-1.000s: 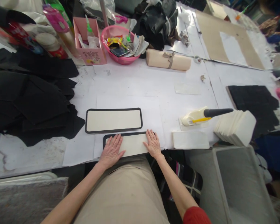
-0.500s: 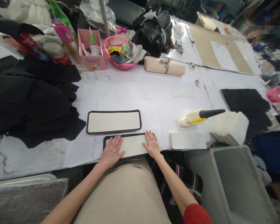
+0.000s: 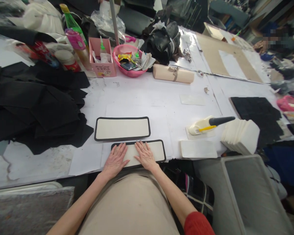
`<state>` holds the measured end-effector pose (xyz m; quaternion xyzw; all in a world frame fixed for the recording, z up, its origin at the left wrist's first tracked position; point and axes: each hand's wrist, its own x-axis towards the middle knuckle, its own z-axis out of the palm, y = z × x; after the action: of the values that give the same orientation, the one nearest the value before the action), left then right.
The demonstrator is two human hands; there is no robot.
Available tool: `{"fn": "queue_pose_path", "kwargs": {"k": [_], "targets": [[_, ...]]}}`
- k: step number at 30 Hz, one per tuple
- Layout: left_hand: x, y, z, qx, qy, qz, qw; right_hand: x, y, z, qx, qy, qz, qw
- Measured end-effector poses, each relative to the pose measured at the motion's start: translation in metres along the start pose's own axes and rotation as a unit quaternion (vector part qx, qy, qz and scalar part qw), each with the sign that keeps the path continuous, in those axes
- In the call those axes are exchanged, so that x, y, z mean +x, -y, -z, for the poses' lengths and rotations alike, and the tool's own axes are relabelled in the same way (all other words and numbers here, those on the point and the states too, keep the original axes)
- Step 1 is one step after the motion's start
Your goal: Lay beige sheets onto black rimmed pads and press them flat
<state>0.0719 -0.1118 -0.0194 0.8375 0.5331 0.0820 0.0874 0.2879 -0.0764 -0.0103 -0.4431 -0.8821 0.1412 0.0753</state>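
Pressing flat, palms down, in the head view (only cam): L hand (image 3: 115, 160) covers the L end of the near panel (image 3: 157, 150), R hand (image 3: 145, 156) lies about mid-panel. Both hands spread approx. flat, thumbs out to the side, neither gripping anything. Near panel = cream centre w/ black border, at the front edge of the tabletop (image 3: 161, 111), right by the person's lap.

Far panel (image 3: 122, 128), same build, lies just beyond & a bit L; can't tell if edges touch. No hand on it.

Progress, my read: 2 panels have cream set on black w/ an even margin round it, border unfolded AFAICT. Near one prob. being smoothed down. Not yet paired: loose black sheets (image 3: 36, 107) heaped L, plus leaning cream boards (image 3: 246, 135) & a low white pile (image 3: 198, 149) R, none w/ a black border that I can see. So lots left, by the look of it. Yellow-handled tool (image 3: 207, 128) rests nearby R, untouched. Bond under near panel: can't tell.
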Motion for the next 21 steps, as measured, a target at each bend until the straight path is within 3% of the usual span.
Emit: {"fn": "queue_pose_path", "kwargs": {"k": [14, 21], "targets": [[-0.002, 0.0, 0.001, -0.01, -0.004, 0.005, 1.0, -0.004, -0.007, 0.007, -0.007, 0.009, -0.006, 1.0], [-0.021, 0.006, 0.0, 0.008, -0.014, 0.052, 0.999, -0.031, -0.047, 0.013, -0.046, -0.019, -0.128, 0.991]]}}
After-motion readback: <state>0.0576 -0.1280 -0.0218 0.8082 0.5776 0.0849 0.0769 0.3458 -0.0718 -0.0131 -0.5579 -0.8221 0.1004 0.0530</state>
